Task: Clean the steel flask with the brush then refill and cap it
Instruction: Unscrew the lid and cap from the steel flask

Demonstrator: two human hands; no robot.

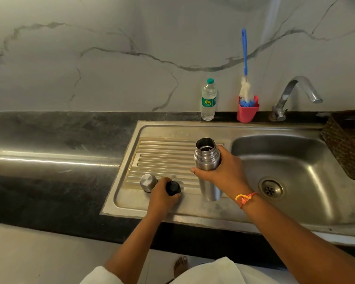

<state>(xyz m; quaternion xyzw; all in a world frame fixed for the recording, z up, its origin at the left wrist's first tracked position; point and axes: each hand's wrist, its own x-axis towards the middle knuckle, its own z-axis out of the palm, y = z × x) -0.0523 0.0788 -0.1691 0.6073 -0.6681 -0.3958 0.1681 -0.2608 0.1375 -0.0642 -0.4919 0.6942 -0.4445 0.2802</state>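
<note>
The flask [207, 158] stands upright and uncapped on the sink's [285, 156] drainboard, with the right hand [223, 171] wrapped round its upper body. The left hand [161, 196] curls over the black stopper [173, 187] at the sink's front left, beside the steel cap [148, 182]; whether the stopper already rests on the steel is hard to tell. It should go down flat there, freeing that hand for the brush [244, 58], which stands in a red holder [247, 112] behind the sink. A bottle [208, 101] and the tap [295, 93] also stand behind the sink, and a basket [346, 146] sits at its right edge; nothing seems to block the reach
</note>
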